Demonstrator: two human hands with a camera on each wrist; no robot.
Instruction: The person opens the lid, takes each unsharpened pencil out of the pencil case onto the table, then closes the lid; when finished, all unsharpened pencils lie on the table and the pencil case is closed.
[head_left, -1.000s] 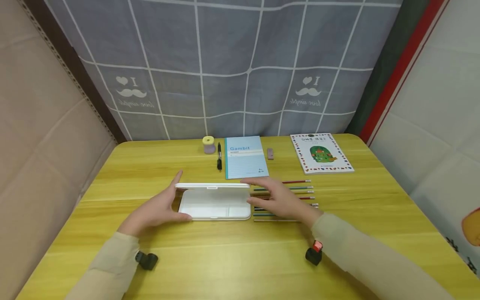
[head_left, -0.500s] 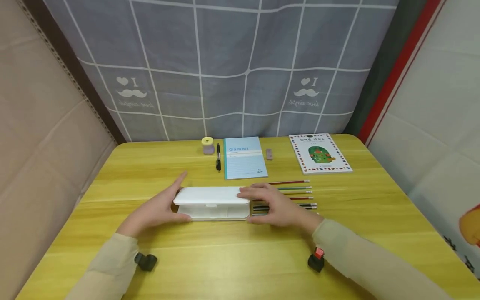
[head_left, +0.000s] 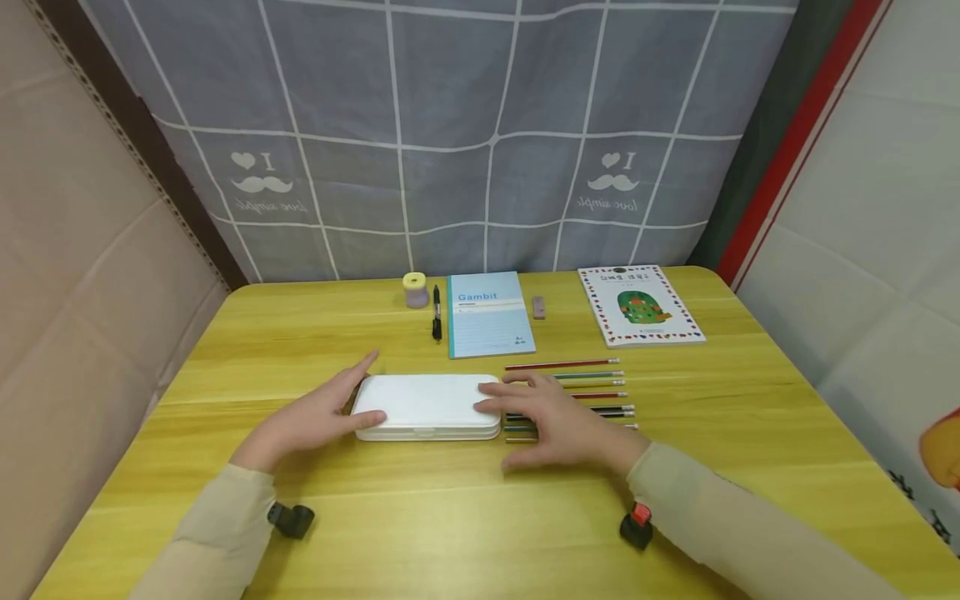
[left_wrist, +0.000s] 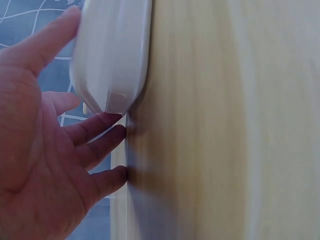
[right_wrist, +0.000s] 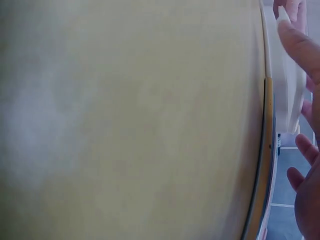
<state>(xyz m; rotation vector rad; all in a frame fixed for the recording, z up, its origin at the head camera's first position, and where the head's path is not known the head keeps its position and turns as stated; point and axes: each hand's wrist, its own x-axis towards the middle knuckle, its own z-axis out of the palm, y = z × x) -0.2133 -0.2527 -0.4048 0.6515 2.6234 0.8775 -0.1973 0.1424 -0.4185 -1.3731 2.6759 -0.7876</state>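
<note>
A white pencil case (head_left: pixel 427 400) lies flat on the wooden table, its lid lowered with a thin seam along the front. At its left end is my left hand (head_left: pixel 315 417), thumb laid on the lid's front corner and fingers spread behind. The left wrist view has the case (left_wrist: pixel 112 55) beside the thumb, with fingertips near its end and the table. Over the right end reaches my right hand (head_left: pixel 566 421), fingertips on the lid, thumb apart from it in front. Several pencils (head_left: pixel 592 396) lie in a row, partly hidden under this hand.
Behind the case are a yellow-lidded small container (head_left: pixel 415 290), a black pen (head_left: pixel 437 314), a blue notebook (head_left: pixel 491 315) and an eraser (head_left: pixel 538 307). A white picture-covered book (head_left: pixel 641 306) lies at the back right. A grey checked cloth (head_left: pixel 450 183) hangs beyond the table.
The pencil case's lid has swung down from raised to lying over the base. My left thumb has moved up onto the lid; my right hand has shifted slightly toward the front.
</note>
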